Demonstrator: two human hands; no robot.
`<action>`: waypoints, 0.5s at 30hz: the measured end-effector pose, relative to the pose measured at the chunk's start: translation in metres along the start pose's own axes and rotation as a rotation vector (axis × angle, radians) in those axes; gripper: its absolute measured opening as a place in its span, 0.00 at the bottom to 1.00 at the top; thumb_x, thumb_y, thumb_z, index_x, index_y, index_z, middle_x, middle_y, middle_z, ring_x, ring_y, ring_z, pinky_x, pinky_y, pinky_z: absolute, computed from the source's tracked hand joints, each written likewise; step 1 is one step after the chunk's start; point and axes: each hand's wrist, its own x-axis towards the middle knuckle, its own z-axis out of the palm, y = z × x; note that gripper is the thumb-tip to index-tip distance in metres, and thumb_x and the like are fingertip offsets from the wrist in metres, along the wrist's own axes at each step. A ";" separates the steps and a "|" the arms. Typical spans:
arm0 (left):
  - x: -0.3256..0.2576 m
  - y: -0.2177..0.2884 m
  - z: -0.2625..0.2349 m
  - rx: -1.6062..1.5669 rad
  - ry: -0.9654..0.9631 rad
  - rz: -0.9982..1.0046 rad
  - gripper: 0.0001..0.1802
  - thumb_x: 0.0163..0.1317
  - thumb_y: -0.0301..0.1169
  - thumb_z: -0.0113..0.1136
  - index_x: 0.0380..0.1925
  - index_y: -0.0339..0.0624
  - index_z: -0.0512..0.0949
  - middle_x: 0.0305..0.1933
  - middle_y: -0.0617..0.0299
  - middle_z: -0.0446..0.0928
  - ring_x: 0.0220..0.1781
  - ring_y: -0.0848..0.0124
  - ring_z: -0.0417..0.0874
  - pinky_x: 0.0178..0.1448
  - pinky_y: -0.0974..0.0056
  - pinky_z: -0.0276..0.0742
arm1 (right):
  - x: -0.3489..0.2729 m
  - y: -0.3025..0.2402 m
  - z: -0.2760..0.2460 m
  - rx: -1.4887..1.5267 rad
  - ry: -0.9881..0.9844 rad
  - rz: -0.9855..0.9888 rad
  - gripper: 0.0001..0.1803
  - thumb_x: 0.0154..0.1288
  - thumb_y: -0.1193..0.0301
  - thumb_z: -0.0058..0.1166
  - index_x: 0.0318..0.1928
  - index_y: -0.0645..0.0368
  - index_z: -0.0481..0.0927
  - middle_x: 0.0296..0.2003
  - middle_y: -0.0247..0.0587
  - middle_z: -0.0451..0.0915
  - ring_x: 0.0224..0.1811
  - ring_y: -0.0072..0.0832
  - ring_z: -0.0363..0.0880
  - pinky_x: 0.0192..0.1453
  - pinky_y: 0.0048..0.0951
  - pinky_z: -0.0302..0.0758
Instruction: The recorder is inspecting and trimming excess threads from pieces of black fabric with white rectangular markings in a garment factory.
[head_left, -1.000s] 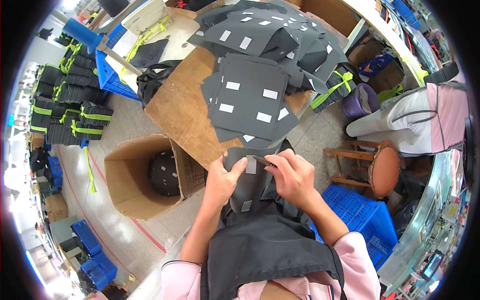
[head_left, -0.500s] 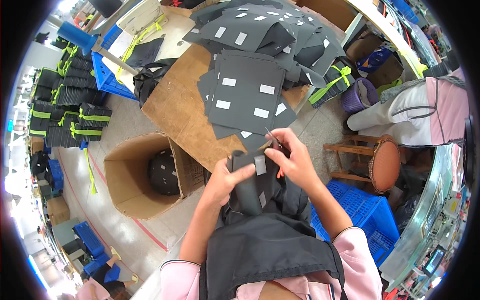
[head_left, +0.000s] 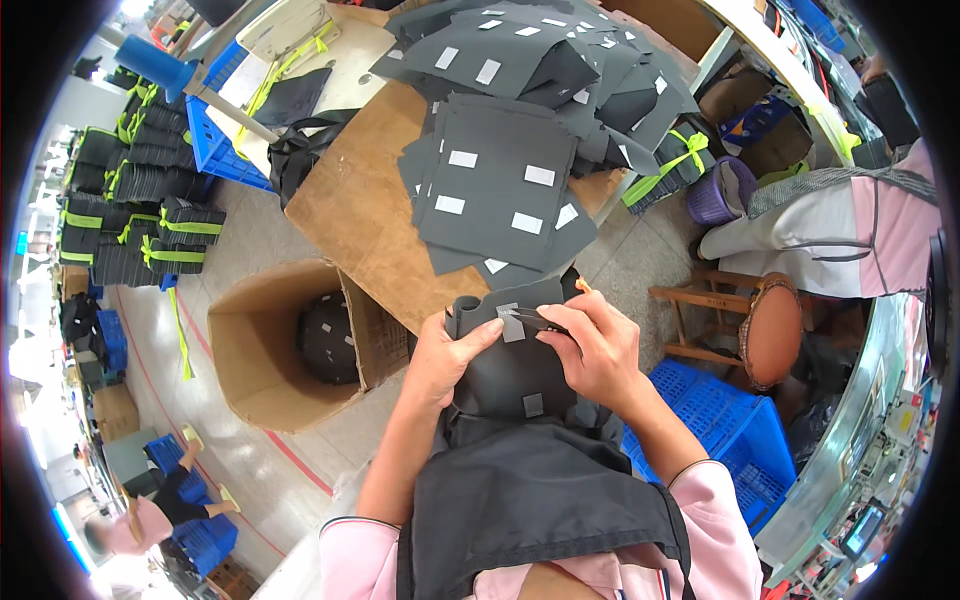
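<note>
My left hand [head_left: 446, 362] grips the rolled left edge of a dark grey sheet [head_left: 510, 375], its thumb pressed beside a light patch [head_left: 511, 322]. The sheet rests over my lap, and a second light patch [head_left: 533, 404] shows lower down on it. In my right hand [head_left: 600, 348] is a small pair of scissors [head_left: 546, 322], an orange end sticking out above the fingers. Its thin dark tips point left, at the upper patch. Whether they touch the patch I cannot tell. Ahead, a stack of similar grey sheets with white patches [head_left: 495, 190] lies on a brown board [head_left: 345, 205].
A larger heap of grey sheets [head_left: 530, 55] covers the table's far side. On the left stands an open cardboard box [head_left: 250, 350] with dark pieces inside. A blue crate [head_left: 715, 430] and a wooden stool [head_left: 768, 330] are on the right. A person [head_left: 820, 225] stands beyond the stool.
My right hand has come down and turned, bringing the scissors' tips from above the sheet's edge to the upper patch. The sheet now lies flatter, with its lower part spread out.
</note>
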 end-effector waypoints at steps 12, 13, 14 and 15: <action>0.011 -0.004 -0.015 -0.516 0.365 0.270 0.19 0.55 0.28 0.64 0.47 0.38 0.75 0.44 0.61 0.78 0.45 0.71 0.78 0.52 0.63 0.73 | -0.043 -0.009 0.026 1.401 -0.040 1.287 0.06 0.63 0.72 0.53 0.35 0.55 0.68 0.20 0.27 0.65 0.11 0.12 0.54 0.14 0.17 0.53; 0.007 -0.008 -0.011 -0.554 0.359 0.307 0.20 0.55 0.28 0.65 0.48 0.38 0.74 0.45 0.61 0.78 0.45 0.71 0.78 0.52 0.63 0.73 | -0.038 -0.011 0.031 1.418 0.052 1.267 0.08 0.63 0.73 0.53 0.32 0.53 0.66 0.17 0.25 0.62 0.11 0.12 0.53 0.14 0.18 0.51; 0.000 -0.012 -0.008 -0.602 0.346 0.300 0.21 0.55 0.29 0.65 0.49 0.38 0.73 0.45 0.63 0.77 0.46 0.71 0.77 0.54 0.64 0.72 | -0.033 -0.013 0.036 1.440 0.137 1.246 0.11 0.62 0.74 0.54 0.30 0.51 0.64 0.14 0.23 0.59 0.10 0.13 0.53 0.14 0.18 0.49; -0.005 -0.016 -0.009 -0.612 0.319 0.300 0.23 0.56 0.30 0.64 0.51 0.37 0.72 0.48 0.62 0.76 0.49 0.71 0.76 0.57 0.64 0.69 | -0.032 -0.002 0.037 1.473 0.126 1.162 0.12 0.63 0.75 0.53 0.29 0.52 0.63 0.14 0.23 0.61 0.10 0.13 0.53 0.14 0.19 0.49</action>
